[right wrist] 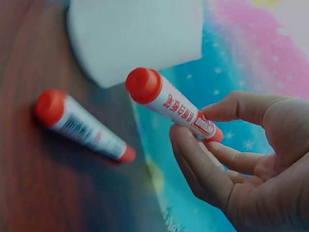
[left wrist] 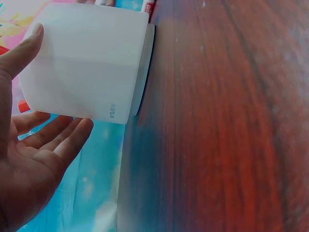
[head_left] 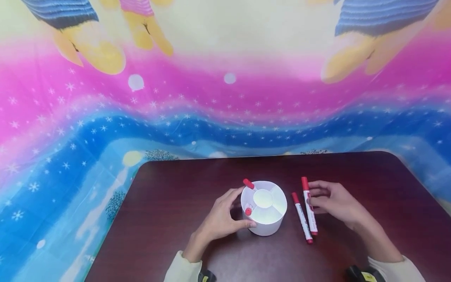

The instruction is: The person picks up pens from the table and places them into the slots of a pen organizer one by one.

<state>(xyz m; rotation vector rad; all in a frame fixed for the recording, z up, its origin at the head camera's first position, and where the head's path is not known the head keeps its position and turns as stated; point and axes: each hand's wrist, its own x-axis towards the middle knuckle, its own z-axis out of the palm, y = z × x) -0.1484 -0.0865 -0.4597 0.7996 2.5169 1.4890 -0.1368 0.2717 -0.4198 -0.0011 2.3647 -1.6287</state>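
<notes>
A round white pen holder [head_left: 266, 228] with a central ring and several compartments stands on the table. My left hand [head_left: 223, 217] grips its left side, thumb at the near rim, fingers round the back; the left wrist view has the thumb [left wrist: 26, 50] against the white wall. Two red-ended markers stand in the holder's left compartments, one at the back [head_left: 248, 183], one in front [head_left: 248, 211]. To the right, my right hand [head_left: 332, 199] pinches a white marker [right wrist: 181, 108] with a red cap, raised and tilted. Another marker [head_left: 302, 219] lies on the table beside it.
The dark wooden table [head_left: 169, 188] has rounded far corners. Behind it hangs a colourful printed cloth [head_left: 211, 98] with snowflakes. A black device sits at each wrist, near the cream sleeves [head_left: 183, 268].
</notes>
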